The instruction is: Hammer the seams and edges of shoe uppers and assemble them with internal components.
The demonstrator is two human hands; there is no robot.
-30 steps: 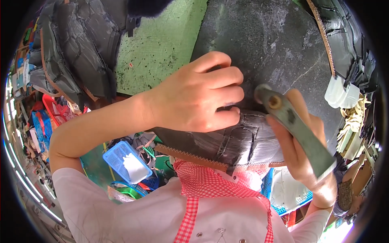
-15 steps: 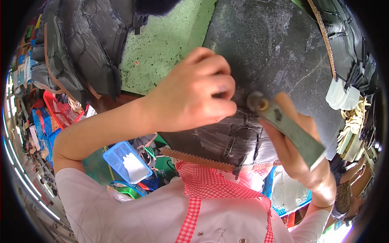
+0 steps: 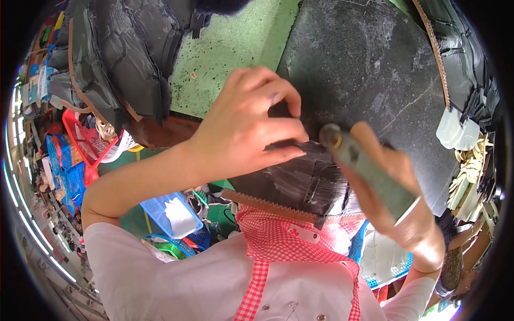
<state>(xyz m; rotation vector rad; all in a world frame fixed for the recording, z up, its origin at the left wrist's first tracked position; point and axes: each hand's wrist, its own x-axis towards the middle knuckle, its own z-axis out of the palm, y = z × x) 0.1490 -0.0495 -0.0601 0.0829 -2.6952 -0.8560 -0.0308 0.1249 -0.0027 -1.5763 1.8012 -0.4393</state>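
My right hand [image 3: 412, 179] is wrapped round a hammer [image 3: 375, 168] with a grey-green metal head; its rounded end points at the folded edge of a black leather-like piece [image 3: 286, 182]. The hammer's handle is hidden by the hand. The piece lies at the near edge of a dark stone slab [image 3: 364, 69], and a brown zigzag-cut strip [image 3: 267, 206] runs along its near side. My left hand [image 3: 241, 123] has its fingers bent, thumb and fingertips closed on the far edge of the piece, just left of the hammer.
Stacked black pieces [image 3: 123, 59] lie at the far left beside a green board [image 3: 225, 59]. More black pieces [image 3: 455, 48] and a translucent white item [image 3: 456, 131] sit at the right. A blue basket [image 3: 166, 214] and a red basket [image 3: 88, 136] stand lower left.
The hammer and my right hand have shifted slightly left. My left hand has spread its bent fingers somewhat. The whole view has drifted a little, moving the surroundings right.
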